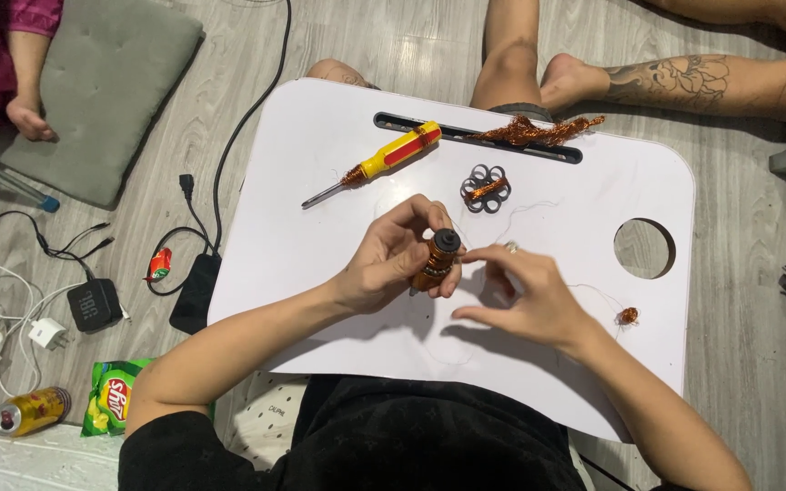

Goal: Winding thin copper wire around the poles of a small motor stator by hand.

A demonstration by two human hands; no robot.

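Observation:
My left hand (388, 264) grips a small cylinder wound with copper wire (436, 259), black cap at its top, over the white lap table (338, 136). Beside it on the right, my right hand (525, 295) pinches a thin wire at the cylinder with thumb and forefinger; a ring shows on one finger. A small copper wire ball (628, 315) lies just right of my right wrist. Farther up lie a yellow-and-red screwdriver (384, 162) with copper wire wrapped around it, a black flower-shaped core (485, 189) with copper inside, and a tangle of copper wire (529, 132) in the table's slot.
The table has a round hole (644, 247) at right. Another person's bare legs (684, 82) rest beyond the table. On the floor at left are a grey cushion (111, 82), black cables, a small speaker (95, 305), a charger, a snack bag (113, 395) and a can (31, 411).

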